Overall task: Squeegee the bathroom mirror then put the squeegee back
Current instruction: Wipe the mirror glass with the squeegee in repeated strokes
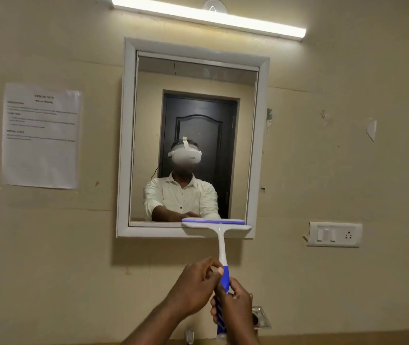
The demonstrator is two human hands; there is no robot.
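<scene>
A white-framed mirror (126, 135) hangs on the beige wall. The squeegee (221, 245) is white with a blue grip, and its blade lies flat along the mirror's bottom edge at the right half. Both hands hold the blue handle below the frame. My left hand (194, 282) grips it higher, with the thumb on the front. My right hand (234, 308) wraps around it lower down. The handle's lower end is partly hidden by my right hand.
A printed sheet (40, 135) is taped to the wall left of the mirror. A switch and socket plate (334, 234) sits to the right. A tube light (208, 16) runs above. A metal fitting (260, 317) and a small hook (189, 335) sit low on the wall.
</scene>
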